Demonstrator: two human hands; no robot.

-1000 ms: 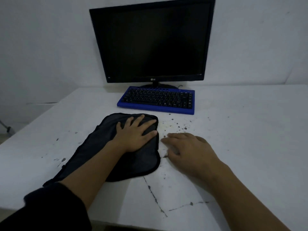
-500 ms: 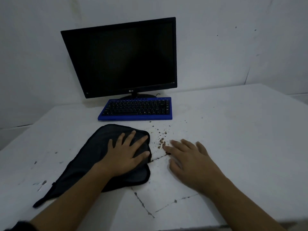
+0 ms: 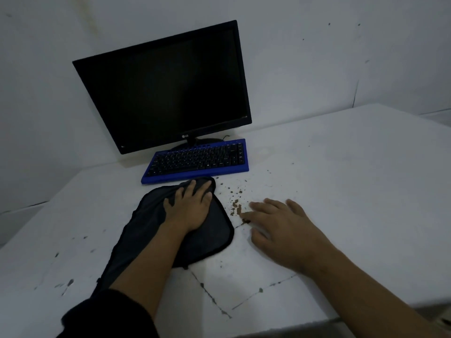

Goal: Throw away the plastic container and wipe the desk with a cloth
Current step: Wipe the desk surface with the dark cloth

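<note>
tabletop point(image 3: 341, 191): white, cracked near the front edge; we see no plastic container, so we judge that step done.
cloth point(image 3: 214, 237): dark, flat, far edge just short of the keyboard point(image 3: 197, 161).
left hand point(image 3: 189, 207): fingers spread, pressed flat on cloth.
right hand point(image 3: 280, 226): fingers apart, empty, flat on tabletop.
crumbs point(image 3: 235, 207): between the hands.
step: wiping.
next: we push the cloth right over the crumbs, clear of the keyboard.

**Right side open, back left blocked**

The desk point(image 3: 353, 191) lies bare right of the right hand point(image 3: 280, 230) and along its near edge. Behind the cloth point(image 3: 214, 235), the keyboard point(image 3: 197, 161) touches its far edge, the monitor point(image 3: 168, 93) just beyond. Crumbs point(image 3: 235, 207) fill the gap between cloth and right hand.
</note>
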